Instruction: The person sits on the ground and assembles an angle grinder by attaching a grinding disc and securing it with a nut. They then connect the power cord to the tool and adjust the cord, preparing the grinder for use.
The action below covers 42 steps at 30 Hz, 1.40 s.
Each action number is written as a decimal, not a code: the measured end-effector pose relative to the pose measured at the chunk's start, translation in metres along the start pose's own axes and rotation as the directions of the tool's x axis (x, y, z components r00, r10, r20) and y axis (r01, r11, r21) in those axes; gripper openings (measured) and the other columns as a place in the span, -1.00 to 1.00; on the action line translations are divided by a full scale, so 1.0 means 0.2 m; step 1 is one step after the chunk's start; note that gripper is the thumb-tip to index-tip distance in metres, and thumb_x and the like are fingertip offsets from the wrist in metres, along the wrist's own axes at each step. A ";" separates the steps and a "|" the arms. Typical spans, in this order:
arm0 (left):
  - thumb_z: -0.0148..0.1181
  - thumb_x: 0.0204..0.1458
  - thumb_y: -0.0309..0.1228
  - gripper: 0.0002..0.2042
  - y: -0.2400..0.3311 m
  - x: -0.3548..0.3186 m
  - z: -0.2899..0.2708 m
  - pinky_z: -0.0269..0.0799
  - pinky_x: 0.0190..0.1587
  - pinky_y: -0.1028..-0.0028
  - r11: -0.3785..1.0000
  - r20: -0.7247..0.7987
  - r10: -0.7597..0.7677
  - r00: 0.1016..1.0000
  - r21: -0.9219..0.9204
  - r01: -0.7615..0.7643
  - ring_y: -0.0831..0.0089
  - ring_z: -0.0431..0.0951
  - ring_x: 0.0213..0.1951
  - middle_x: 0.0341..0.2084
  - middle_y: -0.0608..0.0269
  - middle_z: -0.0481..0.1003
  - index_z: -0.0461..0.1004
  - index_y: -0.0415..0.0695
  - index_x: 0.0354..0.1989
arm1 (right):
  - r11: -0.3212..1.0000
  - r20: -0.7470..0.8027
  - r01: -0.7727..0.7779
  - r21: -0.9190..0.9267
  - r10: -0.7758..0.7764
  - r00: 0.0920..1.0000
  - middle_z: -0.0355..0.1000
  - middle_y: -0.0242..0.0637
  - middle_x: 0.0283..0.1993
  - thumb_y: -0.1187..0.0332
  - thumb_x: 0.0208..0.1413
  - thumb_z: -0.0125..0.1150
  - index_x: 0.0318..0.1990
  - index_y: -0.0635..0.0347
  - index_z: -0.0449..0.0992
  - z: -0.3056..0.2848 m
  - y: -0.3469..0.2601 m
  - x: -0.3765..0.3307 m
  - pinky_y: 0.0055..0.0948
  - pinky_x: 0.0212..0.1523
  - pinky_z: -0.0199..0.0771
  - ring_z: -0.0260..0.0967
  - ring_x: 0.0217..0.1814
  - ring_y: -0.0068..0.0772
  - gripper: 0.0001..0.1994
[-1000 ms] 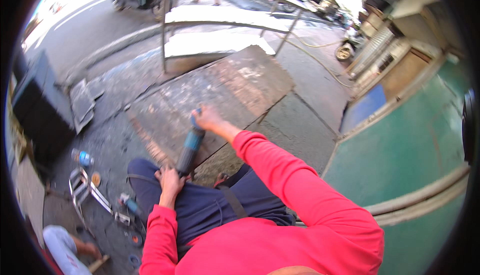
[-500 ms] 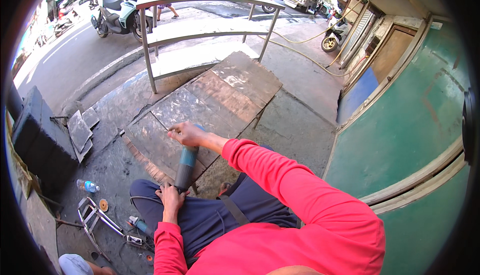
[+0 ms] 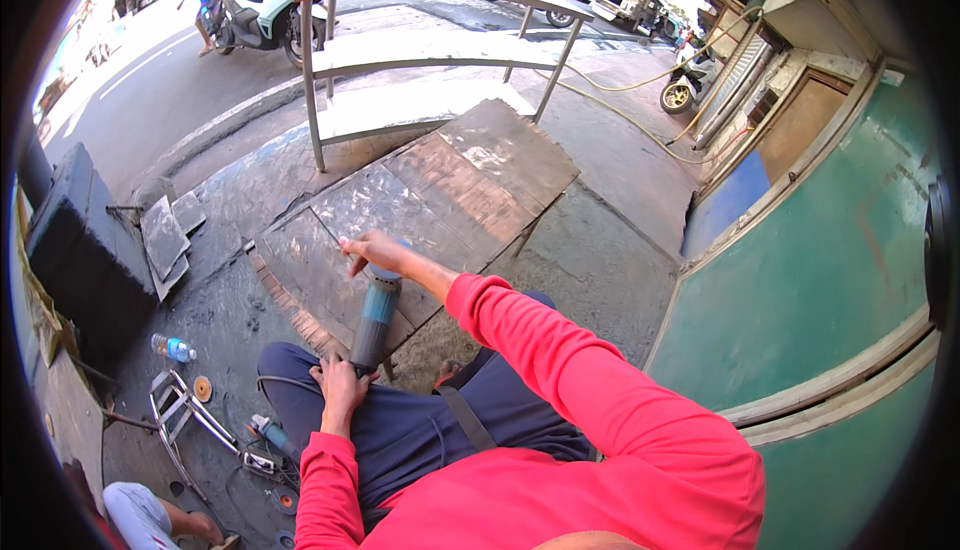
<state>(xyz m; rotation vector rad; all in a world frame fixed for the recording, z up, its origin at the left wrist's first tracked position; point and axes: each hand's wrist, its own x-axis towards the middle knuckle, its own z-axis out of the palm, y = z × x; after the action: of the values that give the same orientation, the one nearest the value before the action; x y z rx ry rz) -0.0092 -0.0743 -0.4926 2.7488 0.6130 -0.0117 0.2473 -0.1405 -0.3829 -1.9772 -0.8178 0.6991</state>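
Observation:
I hold a blue and grey angle grinder with both hands over a large worn metal sheet lying on the pavement. My right hand grips the grinder's front end, down on the sheet's near part. My left hand grips its rear end, close to my knee. My sleeves are red and my trousers dark blue. The grinder's disc is hidden under my right hand.
A metal frame bench stands beyond the sheet. A dark box, small plates, a water bottle, a second grinder and loose discs lie left. Another person's leg shows bottom left. Green wall right.
My view has tilted down and nearer. My right hand with the grinder's front has moved along the sheet toward me; the left hand stays on the rear end.

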 end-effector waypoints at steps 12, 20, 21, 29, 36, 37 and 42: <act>0.40 -0.30 0.12 -0.42 -0.01 0.00 0.02 0.08 -0.06 0.09 0.999 0.018 0.006 1.000 -0.051 -0.005 0.07 0.35 -0.02 -0.15 -0.04 0.46 0.64 -0.25 -0.39 | 0.971 -0.294 -0.003 -0.240 -0.069 0.953 0.56 0.09 -0.22 0.07 0.17 0.10 -0.10 0.27 0.59 -0.06 0.24 -0.06 -0.15 -0.05 0.49 0.54 -0.12 0.04 -0.59; 0.39 -0.29 0.11 -0.40 0.00 0.00 0.01 0.08 0.03 -0.01 0.999 0.033 -0.013 0.999 -0.052 0.015 0.02 0.31 0.07 -0.06 -0.09 0.42 0.64 -0.26 -0.32 | 0.796 -0.301 -0.048 -0.603 -0.172 0.938 0.46 0.06 0.04 0.06 0.21 0.01 0.09 0.23 0.46 -0.04 0.21 -0.10 -0.10 0.23 0.16 0.27 0.23 0.04 -0.53; 0.39 -0.29 0.11 -0.40 0.00 0.00 0.00 0.09 0.02 -0.02 0.999 0.047 -0.020 0.999 -0.042 0.022 0.02 0.32 0.07 -0.06 -0.09 0.42 0.64 -0.26 -0.31 | 0.748 -0.295 -0.035 -0.662 -0.217 0.931 0.49 0.04 0.01 0.06 0.22 -0.01 0.06 0.26 0.49 -0.03 0.20 -0.10 -0.14 0.20 0.22 0.32 0.20 0.01 -0.54; 0.43 -0.29 0.04 -0.42 0.01 -0.01 -0.05 0.12 0.08 -0.08 0.995 0.074 -0.027 0.997 -0.097 0.034 0.01 0.33 0.08 -0.07 -0.08 0.41 0.62 -0.30 -0.30 | 0.957 -0.395 0.096 -0.273 -0.203 0.896 0.55 -0.02 -0.38 0.13 0.22 -0.01 -0.28 0.27 0.59 -0.12 0.14 -0.03 -0.20 -0.19 0.45 0.53 -0.26 -0.01 -0.63; 0.38 -0.30 0.17 -0.36 -0.01 0.00 0.01 0.10 0.02 0.00 0.999 0.016 -0.004 1.000 -0.034 0.005 0.01 0.34 0.02 -0.12 -0.04 0.41 0.64 -0.28 -0.36 | 0.904 -0.369 0.067 -0.423 -0.239 0.898 0.51 0.03 -0.17 0.13 0.22 -0.01 -0.17 0.22 0.57 -0.07 0.25 -0.12 -0.06 0.04 0.24 0.38 0.02 0.04 -0.65; 0.38 -0.30 0.17 -0.36 -0.01 0.00 0.02 0.09 0.02 -0.01 0.999 -0.005 0.002 1.000 -0.046 -0.002 0.01 0.34 0.02 -0.12 -0.04 0.41 0.64 -0.28 -0.36 | 0.891 -0.365 0.083 -0.446 -0.266 0.892 0.50 0.04 -0.12 0.12 0.22 -0.01 -0.14 0.20 0.57 -0.07 0.25 -0.14 -0.06 0.10 0.19 0.35 0.09 0.02 -0.65; 0.40 -0.31 0.16 -0.37 -0.03 0.01 0.05 0.09 0.03 -0.02 0.998 0.001 -0.011 1.000 -0.066 0.011 0.01 0.33 0.03 -0.11 -0.04 0.41 0.64 -0.28 -0.36 | 0.795 -0.322 0.068 -0.603 -0.320 0.891 0.50 -0.03 -0.06 0.13 0.24 -0.05 -0.08 0.22 0.56 -0.01 0.24 -0.18 -0.09 0.22 0.06 0.28 0.20 -0.04 -0.63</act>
<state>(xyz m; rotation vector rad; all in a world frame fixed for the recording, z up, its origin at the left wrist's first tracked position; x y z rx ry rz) -0.0097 -0.0726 -0.5045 2.6813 0.6175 0.0046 0.2403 -0.1894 -0.4181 -2.4078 -1.0347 -0.1377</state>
